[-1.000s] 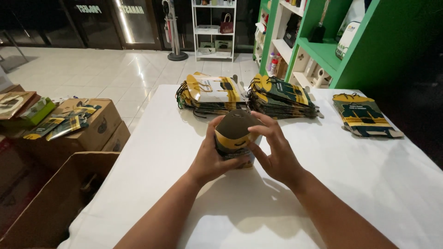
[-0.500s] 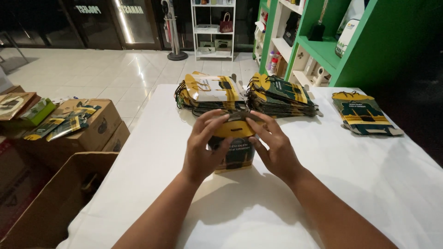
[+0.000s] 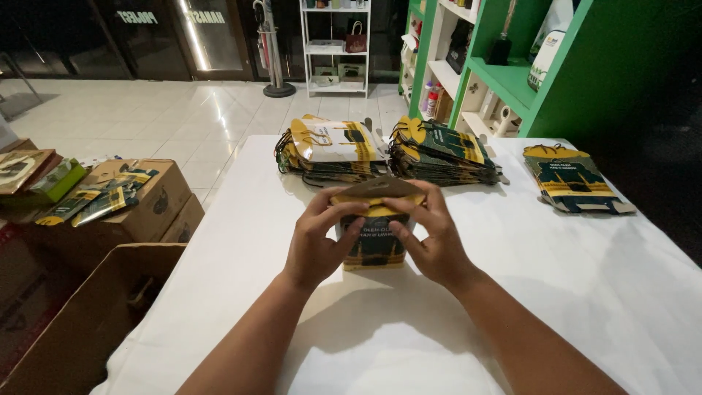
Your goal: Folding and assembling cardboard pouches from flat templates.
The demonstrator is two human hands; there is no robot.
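Now left hand, right hand grip small carton (yellow-green) over white table.

Left hand and right hand gripping small yellow-green carton at frame centre, white table beneath, flat carton stacks above, cardboard boxes at left

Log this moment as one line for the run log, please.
left hand: holding small printed carton | right hand: holding same carton | carton: upright on white table, top flap raised | behind: two stacks of flat cartons
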